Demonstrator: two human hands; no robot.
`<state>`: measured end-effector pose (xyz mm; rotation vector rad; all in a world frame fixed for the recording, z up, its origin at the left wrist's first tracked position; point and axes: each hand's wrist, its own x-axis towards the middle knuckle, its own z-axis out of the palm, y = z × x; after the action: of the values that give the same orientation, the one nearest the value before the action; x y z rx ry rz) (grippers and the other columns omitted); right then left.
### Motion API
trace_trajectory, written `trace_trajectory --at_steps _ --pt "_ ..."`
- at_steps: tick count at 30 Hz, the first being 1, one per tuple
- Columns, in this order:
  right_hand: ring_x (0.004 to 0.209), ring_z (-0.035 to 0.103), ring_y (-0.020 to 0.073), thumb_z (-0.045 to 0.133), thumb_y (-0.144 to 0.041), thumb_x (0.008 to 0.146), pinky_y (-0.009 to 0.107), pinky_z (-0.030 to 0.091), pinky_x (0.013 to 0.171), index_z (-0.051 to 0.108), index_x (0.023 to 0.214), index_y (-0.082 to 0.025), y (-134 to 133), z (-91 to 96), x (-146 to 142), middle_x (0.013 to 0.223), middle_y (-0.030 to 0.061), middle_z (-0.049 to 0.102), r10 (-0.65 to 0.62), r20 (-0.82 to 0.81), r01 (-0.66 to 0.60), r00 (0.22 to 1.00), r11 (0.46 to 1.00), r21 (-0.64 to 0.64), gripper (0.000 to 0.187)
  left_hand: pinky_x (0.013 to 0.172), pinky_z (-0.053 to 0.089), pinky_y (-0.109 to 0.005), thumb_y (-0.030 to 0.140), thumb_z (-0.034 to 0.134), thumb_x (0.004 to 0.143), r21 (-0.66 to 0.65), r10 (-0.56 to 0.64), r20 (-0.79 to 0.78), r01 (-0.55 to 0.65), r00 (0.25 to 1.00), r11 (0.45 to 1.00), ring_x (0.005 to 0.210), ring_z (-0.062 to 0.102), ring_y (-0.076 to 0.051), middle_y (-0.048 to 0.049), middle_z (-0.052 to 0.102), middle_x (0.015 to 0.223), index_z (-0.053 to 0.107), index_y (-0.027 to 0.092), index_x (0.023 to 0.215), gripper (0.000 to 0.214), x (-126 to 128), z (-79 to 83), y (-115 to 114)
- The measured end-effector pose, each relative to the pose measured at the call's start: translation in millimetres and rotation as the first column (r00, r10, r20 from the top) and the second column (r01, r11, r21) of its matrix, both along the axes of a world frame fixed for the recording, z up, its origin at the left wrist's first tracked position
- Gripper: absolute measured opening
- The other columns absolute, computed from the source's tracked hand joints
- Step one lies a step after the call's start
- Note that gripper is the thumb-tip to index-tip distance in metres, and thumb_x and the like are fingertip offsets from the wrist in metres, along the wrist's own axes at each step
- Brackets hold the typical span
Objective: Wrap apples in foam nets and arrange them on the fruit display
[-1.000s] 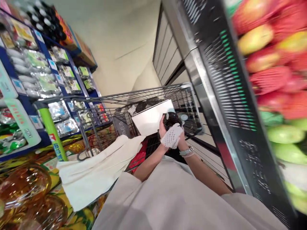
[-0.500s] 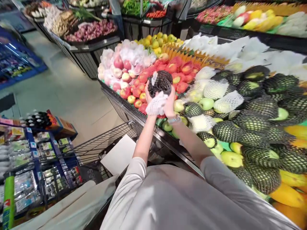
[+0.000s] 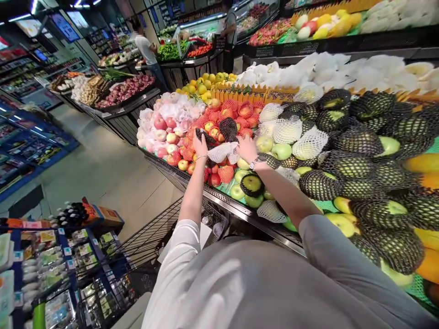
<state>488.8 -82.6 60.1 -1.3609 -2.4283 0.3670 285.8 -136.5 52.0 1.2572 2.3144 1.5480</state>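
Observation:
Both my hands reach over a fruit display. My left hand (image 3: 200, 147) is closed on a piece of black net (image 3: 203, 135) above the red apples (image 3: 219, 173). A white foam net (image 3: 222, 152) stretches between my hands, and my right hand (image 3: 246, 147), with a watch on its wrist, pinches the net's right end. A fruit in black netting (image 3: 228, 129) rests among the apples just beyond my fingers. Green apples (image 3: 281, 151) and more fruit in black netting (image 3: 343, 169) lie to the right.
The display's metal front edge (image 3: 226, 204) runs below my arms. A wire shopping cart (image 3: 147, 242) stands in front of me at the lower left, next to blue shelves of packaged goods (image 3: 51, 269). Two people (image 3: 147, 50) stand at the far produce stands.
My hands have come down from holding the black-netted fruit up in the air to the apple pile. The fruit now rests on the display. My view has swung from the cart to the display.

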Motion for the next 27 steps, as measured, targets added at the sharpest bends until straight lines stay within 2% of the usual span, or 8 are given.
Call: trace_trajectory --at_steps 4,8,12,16,19,21,23,27 --pt "0.104 0.063 0.0308 0.043 -0.009 0.087 0.043 0.048 0.094 0.063 0.127 -0.01 3 8.6 21 0.119 0.0201 0.062 -0.046 -0.214 0.033 0.976 0.997 -0.065 0.045 0.125 0.013 -0.042 0.037 0.047 0.097 -0.152 -0.212 -0.167 0.187 0.963 0.97 0.151 0.023 -0.022 -0.0123 0.031 0.161 0.033 0.017 0.151 0.06 16 3.1 19" --pt "0.11 0.061 0.0247 0.039 -0.002 0.082 0.037 0.045 0.103 0.063 0.124 -0.007 0 2.7 70 0.118 0.0139 0.068 -0.075 -0.428 0.05 0.901 0.996 -0.069 0.049 0.123 0.013 -0.052 0.03 0.055 0.092 -0.49 -0.472 -0.01 0.407 0.881 0.771 0.147 0.033 -0.026 -0.0144 0.046 0.152 0.054 0.016 0.136 0.046 26 -2.1 37" --pt "0.118 0.059 0.0255 0.039 -0.007 0.079 0.04 0.045 0.106 0.057 0.131 -0.008 -12 -4.4 139 0.127 0.0121 0.065 -0.158 -0.545 0.233 0.824 0.97 0.072 0.055 0.122 0.024 -0.039 0.028 0.036 0.1 -0.338 -0.493 0.007 0.466 0.87 0.818 0.139 0.044 -0.018 -0.0142 0.053 0.145 0.057 0.012 0.13 0.04 5 18.5 35" --pt "0.12 0.057 0.0291 0.036 -0.024 0.09 0.049 0.046 0.103 0.054 0.134 -0.013 -42 -6.6 192 0.131 0.0128 0.061 -0.248 -0.621 0.429 0.744 0.89 0.158 0.049 0.121 0.027 -0.04 0.041 0.04 0.098 0.015 -0.256 -0.109 0.259 0.961 0.966 0.139 0.042 -0.022 -0.0159 0.05 0.145 0.052 0.013 0.132 0.046 7 36.3 -31" --pt "0.113 0.06 0.029 0.04 -0.034 0.093 0.049 0.049 0.098 0.062 0.124 -0.018 -87 -6.3 202 0.121 0.0115 0.066 -0.249 -0.698 0.475 0.671 0.868 0.147 0.041 0.12 0.03 -0.041 0.043 0.042 0.098 0.354 -0.06 -0.102 0.092 0.993 0.931 0.137 0.044 -0.022 -0.0117 0.051 0.142 0.051 0.02 0.131 0.041 61 20.8 -108" --pt "0.103 0.063 0.027 0.046 -0.035 0.093 0.046 0.051 0.091 0.066 0.115 -0.022 -123 -6.5 195 0.11 0.0086 0.068 -0.264 -0.752 0.476 0.604 0.876 0.075 0.033 0.114 0.038 -0.041 0.044 0.044 0.097 0.439 -0.17 -0.055 0.177 0.984 0.881 0.125 0.055 -0.022 -0.0088 0.06 0.125 0.056 0.024 0.12 0.033 112 -0.1 -149" --pt "0.089 0.064 0.024 0.058 -0.035 0.089 0.039 0.053 0.076 0.069 0.109 -0.024 -155 -7.4 180 0.098 0.0063 0.069 -0.241 -0.782 0.368 0.575 0.93 -0.017 0.025 0.11 0.043 -0.04 0.049 0.052 0.092 0.325 -0.503 0.048 0.463 0.863 0.825 0.12 0.058 -0.023 -0.0087 0.062 0.121 0.058 0.026 0.12 0.037 158 -19.6 -173" --pt "0.07 0.056 0.0178 0.066 -0.031 0.086 0.031 0.047 0.06 0.07 0.11 -0.027 -187 -10.8 159 0.085 0.003 0.063 -0.112 -0.804 0.053 0.584 0.994 -0.101 0.025 0.097 0.051 -0.039 0.057 0.058 0.086 0.241 -0.67 0.392 0.633 0.63 0.736 0.109 0.063 -0.024 -0.0095 0.064 0.114 0.059 0.025 0.115 0.044 203 -34.8 -171"
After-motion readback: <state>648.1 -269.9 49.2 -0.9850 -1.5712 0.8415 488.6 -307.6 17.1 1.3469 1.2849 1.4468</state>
